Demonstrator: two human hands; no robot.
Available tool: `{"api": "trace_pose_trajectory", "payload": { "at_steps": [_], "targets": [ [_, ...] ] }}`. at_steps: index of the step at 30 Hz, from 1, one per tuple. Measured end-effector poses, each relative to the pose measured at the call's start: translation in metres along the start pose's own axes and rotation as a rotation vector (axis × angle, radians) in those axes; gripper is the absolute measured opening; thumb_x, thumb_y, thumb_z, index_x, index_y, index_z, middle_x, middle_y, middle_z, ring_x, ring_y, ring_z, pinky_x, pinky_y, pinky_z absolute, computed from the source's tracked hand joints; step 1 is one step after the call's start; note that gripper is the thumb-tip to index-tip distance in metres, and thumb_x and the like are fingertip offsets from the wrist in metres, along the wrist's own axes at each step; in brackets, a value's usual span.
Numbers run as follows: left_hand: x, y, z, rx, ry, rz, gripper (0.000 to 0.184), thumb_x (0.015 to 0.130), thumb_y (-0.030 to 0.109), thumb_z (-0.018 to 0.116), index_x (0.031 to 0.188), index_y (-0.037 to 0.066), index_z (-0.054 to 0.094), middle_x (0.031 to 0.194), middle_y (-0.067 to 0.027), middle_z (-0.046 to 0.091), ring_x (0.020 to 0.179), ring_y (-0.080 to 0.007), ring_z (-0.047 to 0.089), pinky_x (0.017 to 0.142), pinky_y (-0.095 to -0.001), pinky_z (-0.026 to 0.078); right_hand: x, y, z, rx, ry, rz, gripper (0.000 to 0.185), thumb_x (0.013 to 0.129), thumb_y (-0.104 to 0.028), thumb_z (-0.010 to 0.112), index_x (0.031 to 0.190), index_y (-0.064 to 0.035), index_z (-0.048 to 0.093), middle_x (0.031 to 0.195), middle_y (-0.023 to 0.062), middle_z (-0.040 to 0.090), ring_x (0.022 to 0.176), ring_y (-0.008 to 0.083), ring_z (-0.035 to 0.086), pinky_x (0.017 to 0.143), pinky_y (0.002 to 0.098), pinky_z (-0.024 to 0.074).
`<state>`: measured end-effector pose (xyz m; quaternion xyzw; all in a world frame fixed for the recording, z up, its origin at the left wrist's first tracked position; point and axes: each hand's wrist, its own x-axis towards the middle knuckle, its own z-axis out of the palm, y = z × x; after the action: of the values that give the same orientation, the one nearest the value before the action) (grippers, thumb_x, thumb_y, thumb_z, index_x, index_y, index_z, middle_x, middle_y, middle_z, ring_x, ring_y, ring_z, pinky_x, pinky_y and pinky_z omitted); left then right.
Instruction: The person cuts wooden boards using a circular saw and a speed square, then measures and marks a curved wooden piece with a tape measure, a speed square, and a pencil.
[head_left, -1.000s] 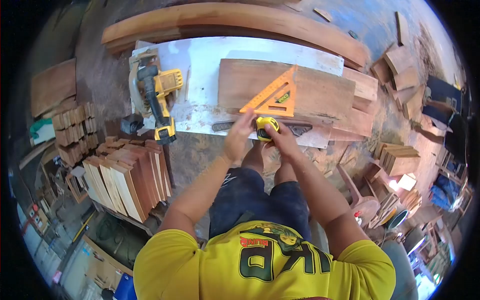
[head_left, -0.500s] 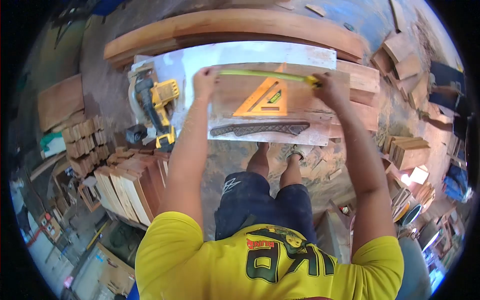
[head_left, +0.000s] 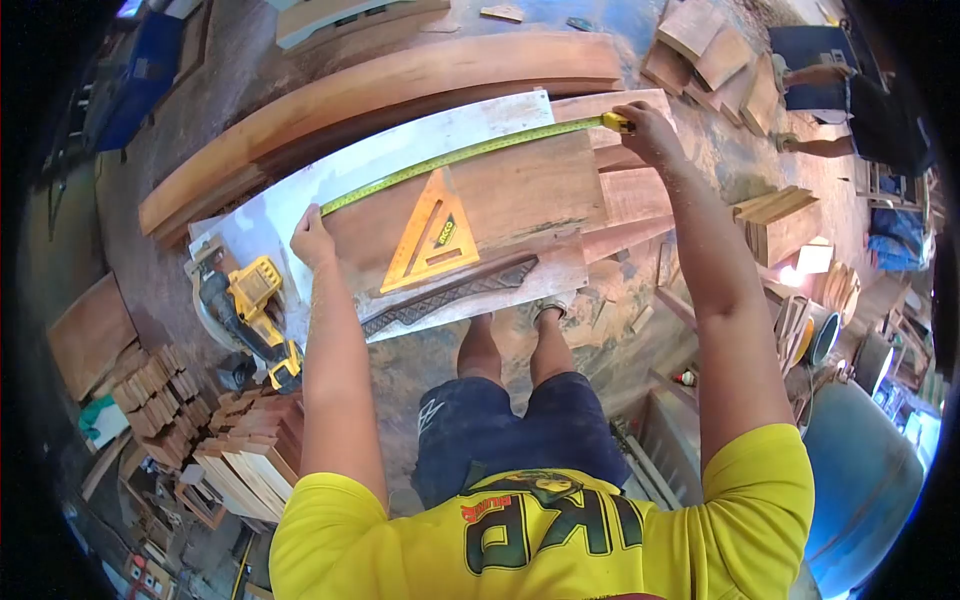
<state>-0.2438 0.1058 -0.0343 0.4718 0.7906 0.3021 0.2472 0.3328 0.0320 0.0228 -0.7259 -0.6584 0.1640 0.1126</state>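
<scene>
A tape measure (head_left: 616,122) is gripped in my right hand (head_left: 650,135), past the right end of a brown wooden board (head_left: 535,190). Its yellow-green blade (head_left: 460,157) runs out straight along the board's far edge. At the board's left end my left hand (head_left: 314,240) pinches the blade's tip. An orange triangular speed square (head_left: 408,245) lies flat on the board between my hands. Nearer to me rests a dark strip with a carved-looking pattern (head_left: 450,293). A yellow and black circular saw (head_left: 250,300) sits left of my left forearm.
The board lies on a white-topped panel (head_left: 240,225). Behind it stretches a long curved timber (head_left: 400,95). Stacked wood pieces (head_left: 240,450) stand at the lower left, more blocks (head_left: 775,225) at the right. Another person's legs (head_left: 815,145) show at the far right.
The blade is drawn out longer, with my hands farther apart: the left further left and nearer me. The view has turned, so the bench appears tilted and shifted left.
</scene>
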Motion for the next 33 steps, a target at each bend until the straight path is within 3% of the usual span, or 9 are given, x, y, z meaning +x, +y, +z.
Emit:
{"api": "trace_pose_trajectory", "payload": {
  "at_steps": [9,13,15,17,19,21,27,31,33],
  "targets": [
    [-0.001,-0.001,-0.022,-0.244,0.101,0.087,0.025,0.09,0.023,0.063,0.096,0.0,0.068,0.086,-0.0065,0.068,0.074,-0.0168,0.061,0.071,-0.0287,0.048,-0.02,-0.174,-0.025,0.064,-0.204,-0.043,0.042,0.066,-0.007,0.07,0.109,-0.0095,0.066,0.098,0.0141,0.061,0.092,0.0332,0.061,0.079,0.0403,0.0505],
    [-0.056,0.042,-0.056,-0.384,-0.373,-0.139,0.023,0.093,0.02,0.059,0.105,0.001,0.064,0.089,-0.0025,0.062,0.08,-0.0109,0.055,0.069,-0.0247,0.044,-0.058,-0.278,0.027,0.259,-0.429,-0.146,0.043,0.07,-0.024,0.073,0.111,-0.0102,0.064,0.098,0.0143,0.061,0.092,0.0326,0.061,0.079,0.0416,0.0502],
    [-0.084,0.042,-0.066,-0.324,-0.489,0.015,0.03,0.096,0.027,0.053,0.11,0.002,0.062,0.092,-0.0042,0.063,0.09,-0.0145,0.058,0.08,-0.028,0.047,-0.066,-0.325,0.049,0.394,-0.574,-0.105,0.041,0.073,-0.03,0.072,0.107,-0.0087,0.064,0.096,0.0149,0.061,0.091,0.0332,0.061,0.08,0.0422,0.05],
    [-0.114,0.047,-0.07,-0.821,-0.536,-0.366,0.039,0.099,0.036,0.044,0.116,0.005,0.059,0.096,-0.0057,0.064,0.098,-0.0175,0.059,0.09,-0.0311,0.046,-0.074,-0.369,0.062,0.511,-0.499,-0.07,0.038,0.074,-0.031,0.072,0.1,-0.0062,0.06,0.092,0.0151,0.063,0.091,0.0341,0.062,0.078,0.0441,0.0498],
    [-0.12,0.018,-0.091,-0.869,-0.789,-0.759,0.033,0.098,0.031,0.045,0.119,0.009,0.056,0.097,-0.0045,0.064,0.084,-0.0151,0.064,0.063,-0.0282,0.051,-0.083,-0.396,0.095,0.745,-0.488,-0.051,0.046,0.074,-0.033,0.073,0.105,-0.0046,0.056,0.094,0.0175,0.062,0.09,0.0379,0.061,0.076,0.0459,0.0497],
    [-0.116,0.015,-0.107,-0.833,-0.745,-0.821,0.031,0.096,0.031,0.048,0.115,0.009,0.056,0.095,-0.0043,0.063,0.078,-0.0152,0.063,0.06,-0.0293,0.052,-0.084,-0.406,0.096,0.76,-0.513,-0.147,0.053,0.074,-0.031,0.073,0.116,-0.0052,0.054,0.111,0.0222,0.057,0.098,0.0408,0.058,0.084,0.0458,0.0485],
    [-0.048,-0.052,-0.128,0.205,-0.469,-0.006,0.039,0.087,0.036,0.06,0.094,-0.002,0.062,0.088,-0.0131,0.065,0.081,-0.0289,0.064,0.073,-0.0378,0.052,-0.057,-0.292,0.1,0.663,0.11,0.012,0.056,0.077,-0.029,0.074,0.123,-0.0035,0.053,0.121,0.0227,0.052,0.116,0.037,0.048,0.099,0.0437,0.0396],
    [-0.032,-0.04,-0.114,0.469,-0.483,0.117,0.042,0.085,0.035,0.06,0.1,-0.004,0.062,0.096,-0.0184,0.065,0.086,-0.0357,0.063,0.079,-0.0432,0.049,-0.059,-0.154,0.087,0.119,0.277,0.435,0.071,0.078,-0.038,0.072,0.128,0.0024,0.043,0.123,0.0271,0.05,0.114,0.0398,0.049,0.099,0.0443,0.0406],
    [-0.036,-0.028,-0.086,0.368,-0.191,0.577,0.045,0.083,0.036,0.062,0.106,-0.002,0.061,0.109,-0.0216,0.062,0.099,-0.0391,0.058,0.088,-0.0459,0.044,-0.061,-0.114,0.072,0.028,0.312,0.476,0.076,0.078,-0.04,0.072,0.133,0.0027,0.039,0.126,0.0266,0.049,0.116,0.0383,0.049,0.1,0.0424,0.041]
  ]
}}
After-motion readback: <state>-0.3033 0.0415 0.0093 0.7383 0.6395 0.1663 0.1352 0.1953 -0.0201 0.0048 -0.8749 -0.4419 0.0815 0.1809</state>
